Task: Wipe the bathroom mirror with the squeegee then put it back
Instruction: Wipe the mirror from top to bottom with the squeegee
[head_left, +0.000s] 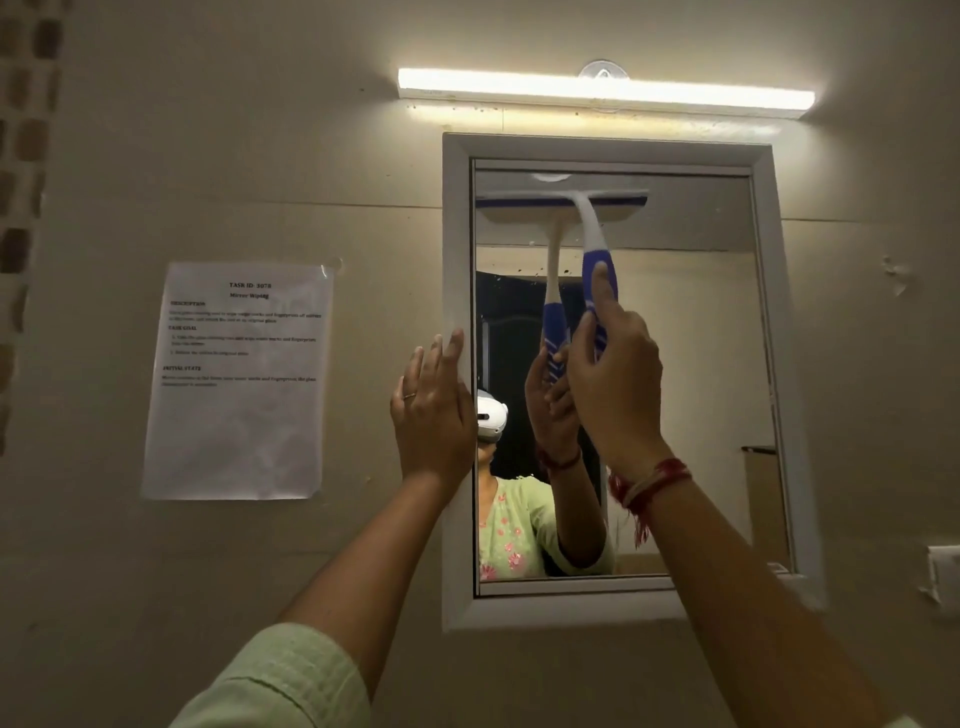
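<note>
A white-framed mirror hangs on the beige wall. My right hand grips the blue-and-white handle of the squeegee, thumb stretched up along it. The squeegee's wide blade lies flat against the glass near the mirror's top, left of centre. My left hand, fingers apart and holding nothing, rests flat on the mirror's left frame edge. The glass reflects the squeegee, my arm and my upper body.
A lit tube light runs above the mirror. A printed task sheet is taped to the wall to the left. A wall switch plate sits at the right edge. Mosaic tiles line the far left.
</note>
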